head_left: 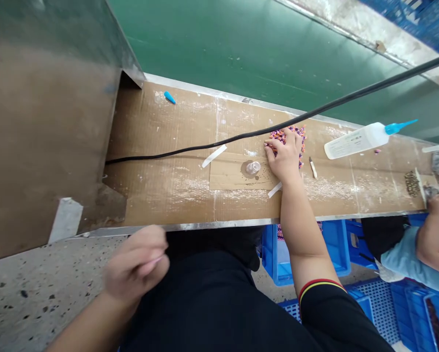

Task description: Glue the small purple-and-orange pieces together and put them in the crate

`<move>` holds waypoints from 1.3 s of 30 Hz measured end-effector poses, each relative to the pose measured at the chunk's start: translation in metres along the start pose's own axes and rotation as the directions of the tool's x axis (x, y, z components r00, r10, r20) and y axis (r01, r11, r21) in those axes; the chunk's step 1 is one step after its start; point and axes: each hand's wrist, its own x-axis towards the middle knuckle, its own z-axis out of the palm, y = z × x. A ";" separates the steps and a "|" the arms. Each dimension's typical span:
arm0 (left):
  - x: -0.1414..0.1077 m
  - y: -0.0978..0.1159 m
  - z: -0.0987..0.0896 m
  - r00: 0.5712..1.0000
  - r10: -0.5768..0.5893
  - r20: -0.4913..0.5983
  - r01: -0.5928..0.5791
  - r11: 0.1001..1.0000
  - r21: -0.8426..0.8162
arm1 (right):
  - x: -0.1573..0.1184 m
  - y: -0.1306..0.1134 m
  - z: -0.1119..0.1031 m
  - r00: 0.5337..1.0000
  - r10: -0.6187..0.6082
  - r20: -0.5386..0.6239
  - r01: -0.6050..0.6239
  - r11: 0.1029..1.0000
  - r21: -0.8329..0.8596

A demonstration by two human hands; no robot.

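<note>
Tan cardboard lines the long counter (168, 190), dusted with white smears, and on it a heap of small purple-and-orange beads (299, 139) sits under the right hand (283, 156). The right fingers (274, 146) lie spread and nearly flat across the heap's near side, pressing on it with no closed grip showing. The heap lies mostly beyond and to the outer side of those fingers, its long axis running across the counter's depth, away from the person. The right hand is plainly the nearer; the left hand (137, 261) hangs well apart, off the counter's near edge, blurred, its fingers curled together, and whether they hold anything I cannot tell. Just left of the right hand, a small clear plastic cup (253, 167) stands on a rectangular cardboard sheet (232, 178) scattered with dark specks. To the right of the heap lies a white plastic squeeze bottle with a blue nozzle (355, 141), and a thin black cable (205, 145) crosses the counter. Further along, a co-worker's bare forearm (437, 230) reaches in at the counter's edge, above blue plastic crates (333, 249) on the floor.
</note>
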 end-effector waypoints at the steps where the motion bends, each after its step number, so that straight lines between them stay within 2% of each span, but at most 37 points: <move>1: 0.005 -0.002 0.014 0.992 0.097 0.077 -0.097 0.995 -0.011 | 0.001 -0.001 0.002 1.000 -0.008 -0.005 0.008 1.000 -0.004; 3: 0.017 -0.004 0.044 0.987 0.113 0.113 -0.109 0.993 -0.044 | 0.001 -0.002 0.001 0.999 -0.032 -0.038 0.032 0.999 0.003; 5: 0.027 -0.007 0.071 0.992 0.104 0.065 -0.099 0.992 -0.080 | -0.001 -0.005 -0.004 0.997 -0.044 -0.059 0.047 0.998 0.044; 7: 0.034 -0.009 0.088 0.998 0.042 0.045 -0.039 0.997 -0.061 | -0.006 -0.010 -0.012 0.998 -0.042 -0.048 0.047 0.992 0.119; 9: 0.039 -0.012 0.095 0.994 -0.090 0.068 0.094 0.995 -0.044 | -0.011 -0.016 -0.022 0.999 -0.040 -0.036 0.047 0.976 0.211; 13: 0.044 -0.016 0.096 0.909 -0.398 0.123 0.416 0.888 -0.194 | -0.018 -0.030 -0.041 0.991 -0.115 -0.064 0.130 0.928 0.350; 15: 0.046 -0.016 0.096 0.873 -0.474 0.110 0.485 0.831 -0.271 | -0.018 -0.035 -0.047 0.984 -0.169 -0.054 0.177 0.914 0.366; 17: 0.048 -0.016 0.097 0.856 -0.510 0.085 0.508 0.799 -0.321 | -0.019 -0.038 -0.051 0.977 -0.210 -0.019 0.203 0.912 0.356; 20: 0.048 -0.016 0.098 0.852 -0.520 0.061 0.504 0.782 -0.368 | -0.021 -0.041 -0.054 0.961 -0.275 0.013 0.253 0.901 0.352; 25: 0.047 -0.017 0.100 0.877 -0.479 0.035 0.461 0.819 -0.341 | -0.022 -0.042 -0.055 0.932 -0.361 0.017 0.335 0.880 0.337; 34: 0.047 -0.018 0.099 0.895 -0.439 0.077 0.441 0.846 -0.299 | -0.023 -0.041 -0.053 0.937 -0.344 0.063 0.311 0.904 0.294; 39: 0.046 -0.019 0.100 0.899 -0.433 0.064 0.433 0.859 -0.274 | -0.023 -0.034 -0.060 0.963 -0.270 -0.003 0.258 0.916 0.309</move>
